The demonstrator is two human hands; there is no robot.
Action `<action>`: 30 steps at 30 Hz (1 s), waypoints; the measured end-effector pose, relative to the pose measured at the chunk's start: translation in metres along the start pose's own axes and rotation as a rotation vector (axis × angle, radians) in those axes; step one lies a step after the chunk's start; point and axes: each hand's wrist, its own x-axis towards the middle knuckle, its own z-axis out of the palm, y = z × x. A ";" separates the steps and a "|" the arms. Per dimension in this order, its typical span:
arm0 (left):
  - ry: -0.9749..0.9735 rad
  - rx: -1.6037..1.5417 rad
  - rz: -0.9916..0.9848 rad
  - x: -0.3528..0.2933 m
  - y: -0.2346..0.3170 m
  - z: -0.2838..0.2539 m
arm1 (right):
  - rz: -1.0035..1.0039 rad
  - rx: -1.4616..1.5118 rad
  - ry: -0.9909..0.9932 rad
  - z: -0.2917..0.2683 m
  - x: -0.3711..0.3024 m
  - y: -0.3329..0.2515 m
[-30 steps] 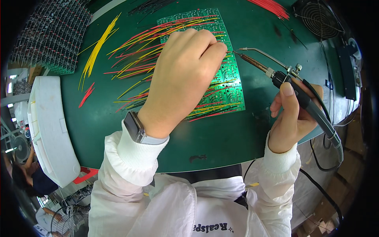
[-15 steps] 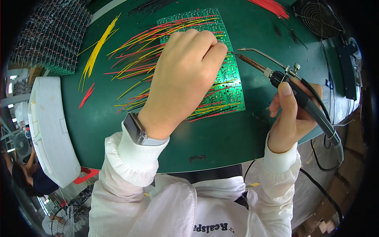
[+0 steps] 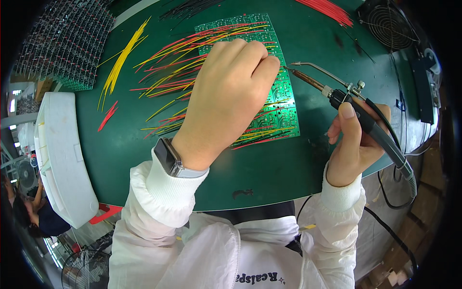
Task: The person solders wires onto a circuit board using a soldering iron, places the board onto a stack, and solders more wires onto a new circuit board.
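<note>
At left, a white foam box (image 3: 62,159) and loose yellow wires (image 3: 121,62) sit apart from the work. The left hand (image 3: 231,91) curls over the green circuit board (image 3: 285,113) mid-surface, hiding its fingertips and some wires; I cannot tell what its grip holds. The step looks like soldering; the next move calls for steady tip placement near those fingers. The soldering iron (image 3: 339,96) is clasped in the right hand (image 3: 353,139); beyond stands a black fan (image 3: 389,29).

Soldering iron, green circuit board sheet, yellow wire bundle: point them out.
Soldering iron (image 3: 376,132): head view, on its dark handle.
Green circuit board sheet (image 3: 283,90): head view, on its bare right part.
Yellow wire bundle (image 3: 123,60): head view, mid-length.
</note>
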 end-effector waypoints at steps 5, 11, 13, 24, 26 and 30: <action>-0.003 0.006 0.001 -0.001 -0.001 0.000 | -0.016 -0.006 0.013 0.000 0.000 0.001; 0.005 0.002 0.010 -0.001 -0.002 0.002 | 0.011 0.022 0.066 -0.002 0.003 -0.003; 0.014 0.002 0.015 0.000 -0.002 -0.001 | 0.022 0.007 0.088 -0.001 0.004 -0.003; -0.223 -0.257 -0.198 0.077 -0.024 -0.036 | 0.036 0.079 0.109 -0.006 0.006 -0.005; -0.272 -0.227 0.108 0.111 -0.030 -0.006 | 0.040 0.075 0.106 -0.010 0.006 0.000; -0.272 -0.166 0.230 0.156 -0.041 0.059 | 0.067 0.071 0.078 -0.003 0.005 -0.010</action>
